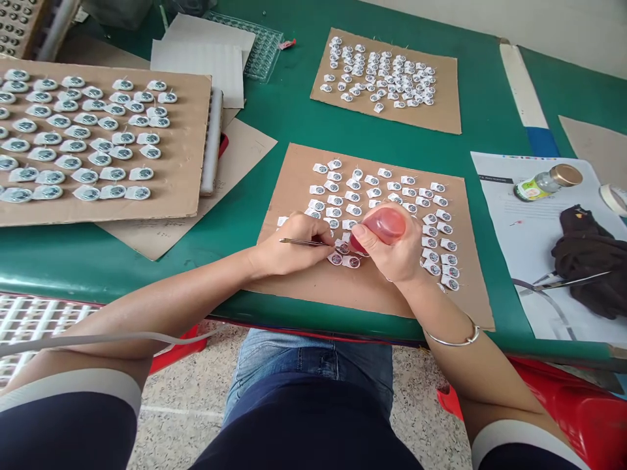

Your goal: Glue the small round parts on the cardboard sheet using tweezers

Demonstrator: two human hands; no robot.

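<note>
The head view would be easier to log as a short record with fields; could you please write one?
Left hand: holds a thin metal tool
Right hand: grips a rounded red container
Beneath both hands: near cardboard sheet, bearing small white pieces
Left side: another cardboard sheet with similar pieces
Beyond: far cardboard sheet, also bearing pieces
Right side: glass jar and dark cloth on white paper

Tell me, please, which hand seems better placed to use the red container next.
Probably the right hand: it grips the red container over the cardboard, while the left hand holds a thin metal tool.
</note>
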